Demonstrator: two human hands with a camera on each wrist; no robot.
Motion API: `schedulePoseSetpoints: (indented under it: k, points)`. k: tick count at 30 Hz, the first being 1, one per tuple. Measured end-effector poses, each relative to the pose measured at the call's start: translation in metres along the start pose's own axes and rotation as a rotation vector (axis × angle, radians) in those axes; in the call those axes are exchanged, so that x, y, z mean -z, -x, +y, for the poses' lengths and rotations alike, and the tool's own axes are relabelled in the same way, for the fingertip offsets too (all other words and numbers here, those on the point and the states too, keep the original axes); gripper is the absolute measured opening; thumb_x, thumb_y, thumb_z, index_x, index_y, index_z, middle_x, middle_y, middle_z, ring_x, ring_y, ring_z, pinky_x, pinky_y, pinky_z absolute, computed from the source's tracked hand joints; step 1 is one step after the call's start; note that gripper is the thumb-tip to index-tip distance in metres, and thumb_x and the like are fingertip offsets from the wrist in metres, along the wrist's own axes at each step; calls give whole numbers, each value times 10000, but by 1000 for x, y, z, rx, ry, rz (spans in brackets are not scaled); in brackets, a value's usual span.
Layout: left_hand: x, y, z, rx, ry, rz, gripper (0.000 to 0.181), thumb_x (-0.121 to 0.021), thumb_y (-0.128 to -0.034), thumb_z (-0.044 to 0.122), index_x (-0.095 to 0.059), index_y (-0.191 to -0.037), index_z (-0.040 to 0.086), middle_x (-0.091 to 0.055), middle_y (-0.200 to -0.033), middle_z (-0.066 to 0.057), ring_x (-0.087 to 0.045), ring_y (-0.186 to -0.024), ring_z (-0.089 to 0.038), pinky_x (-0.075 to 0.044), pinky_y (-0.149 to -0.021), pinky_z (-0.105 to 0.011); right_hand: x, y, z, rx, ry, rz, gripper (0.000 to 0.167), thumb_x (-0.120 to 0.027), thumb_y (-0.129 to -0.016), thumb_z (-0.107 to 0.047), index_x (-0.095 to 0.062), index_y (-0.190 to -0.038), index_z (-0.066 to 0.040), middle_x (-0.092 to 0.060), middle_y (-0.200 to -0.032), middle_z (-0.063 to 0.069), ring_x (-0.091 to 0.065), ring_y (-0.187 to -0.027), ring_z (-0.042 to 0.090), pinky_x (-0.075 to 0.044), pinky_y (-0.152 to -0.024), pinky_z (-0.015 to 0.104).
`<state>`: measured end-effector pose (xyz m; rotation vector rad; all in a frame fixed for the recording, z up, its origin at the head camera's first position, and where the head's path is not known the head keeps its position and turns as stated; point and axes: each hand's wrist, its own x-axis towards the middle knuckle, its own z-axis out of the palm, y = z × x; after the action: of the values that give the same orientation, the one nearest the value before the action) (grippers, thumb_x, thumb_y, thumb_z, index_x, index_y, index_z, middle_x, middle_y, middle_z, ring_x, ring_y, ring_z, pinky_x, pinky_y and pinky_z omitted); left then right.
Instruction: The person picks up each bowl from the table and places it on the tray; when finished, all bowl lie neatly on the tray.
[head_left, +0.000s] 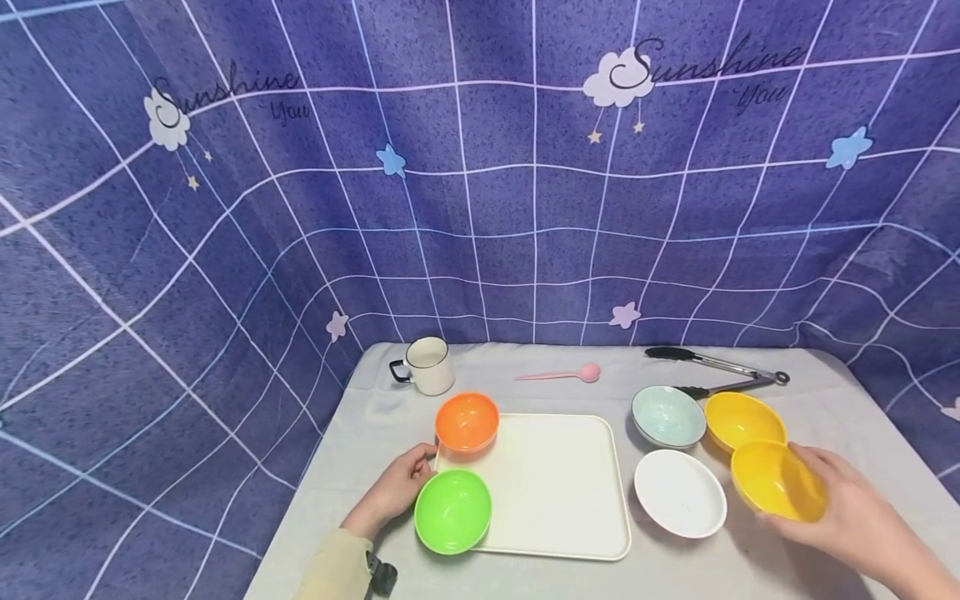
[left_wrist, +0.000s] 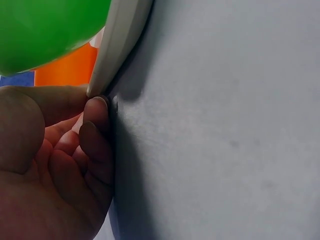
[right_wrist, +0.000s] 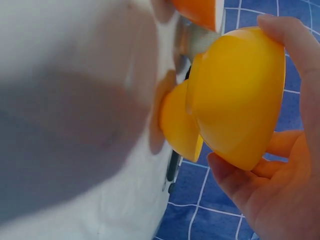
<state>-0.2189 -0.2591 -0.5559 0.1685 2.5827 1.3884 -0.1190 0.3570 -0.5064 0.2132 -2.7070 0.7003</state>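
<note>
My left hand (head_left: 405, 479) pinches the left edge of a cream tray (head_left: 555, 483) between thumb and fingers, as the left wrist view shows close up. An orange bowl (head_left: 467, 423) sits on the tray's far left corner, and a green bowl (head_left: 453, 512) at its near left corner, beside that hand. On the right, my right hand (head_left: 843, 504) grips a yellow bowl (head_left: 776, 479) by its rim. The right wrist view shows this bowl (right_wrist: 237, 100) raised off the table. Behind it, a second yellow bowl (head_left: 744, 422) rests on the cloth.
A white bowl (head_left: 680, 494) and a pale blue bowl (head_left: 668, 417) stand right of the tray. Black-tipped tongs (head_left: 723, 367) lie behind them. Toward the back are a pink spoon (head_left: 562, 374) and a white mug (head_left: 430, 367). A blue patterned curtain (head_left: 495, 200) hangs behind the table.
</note>
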Motion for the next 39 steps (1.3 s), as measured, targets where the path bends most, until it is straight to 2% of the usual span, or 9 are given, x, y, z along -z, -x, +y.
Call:
schedulePoseSetpoints:
  k: [14, 25, 33, 39]
  points:
    - [-1, 0, 2, 15, -5, 0, 330, -625, -1025, 70, -634, -1354, 89, -534, -811, -11, -514, -745, -182, -416, -722, -311, 10, -8, -7, 7, 20, -10, 1167, -1011, -565, -430, -475, -1445, 117, -493, -1307, 361, -508, -1086, 605, -383, -830, 747]
    - [-1, 0, 2, -2, -3, 11, 338, -633, -1018, 69, -634, -1356, 84, -533, -810, -6, -513, -749, -182, -414, -740, -317, 10, -34, -32, 69, 30, -11, 1169, -1001, -575, -492, -498, -1450, 97, -524, -1321, 356, -520, -1123, 600, -399, -850, 765]
    - [-1, 1, -2, -10, -8, 11, 335, -627, -1013, 37, -638, -1347, 70, -541, -801, 4, -515, -725, -167, -421, -693, -285, -9, -66, -68, 159, -31, -49, 1120, -986, -609, -519, -532, -1405, 124, -515, -1396, 337, -493, -1233, 569, -393, -949, 733]
    - [-2, 0, -3, -12, -12, 14, 342, -625, -1017, 43, -632, -1358, 71, -542, -805, 0, -519, -746, -180, -424, -728, -306, -34, -94, -101, 184, -21, -151, 1157, -916, -666, -639, -498, -1453, 98, -503, -1418, 345, -514, -1247, 557, -419, -984, 711]
